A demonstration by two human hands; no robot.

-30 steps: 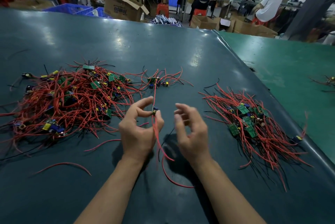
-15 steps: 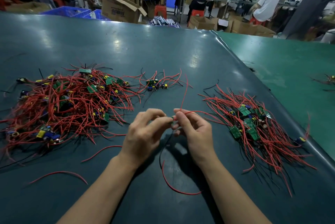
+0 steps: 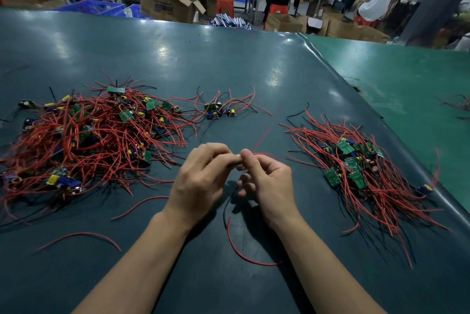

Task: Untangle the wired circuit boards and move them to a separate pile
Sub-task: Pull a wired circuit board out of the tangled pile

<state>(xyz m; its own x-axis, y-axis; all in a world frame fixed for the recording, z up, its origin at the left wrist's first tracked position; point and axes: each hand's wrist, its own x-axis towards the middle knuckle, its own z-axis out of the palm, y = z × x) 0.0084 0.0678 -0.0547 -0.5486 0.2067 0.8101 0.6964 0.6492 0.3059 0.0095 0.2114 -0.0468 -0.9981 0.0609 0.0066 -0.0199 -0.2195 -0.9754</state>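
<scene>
— Where are the hands?

— Both forearms reach in from the bottom edge and converge at the middle. The left hand (image 3: 201, 179) and right hand (image 3: 269, 184) meet fingertip to fingertip, backs turned up toward the camera.

— Gripping?

— The left hand's fingers curl inward and pinch something small at their tips. The right thumb (image 3: 248, 161) presses onto that same spot, the right hand's other fingers curled beneath. Both wrists are raised.

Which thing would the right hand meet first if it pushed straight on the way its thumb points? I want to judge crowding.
Almost at once the left hand, whose fingertips meet the right hand over the small board they pinch; depth looks shared.
</scene>
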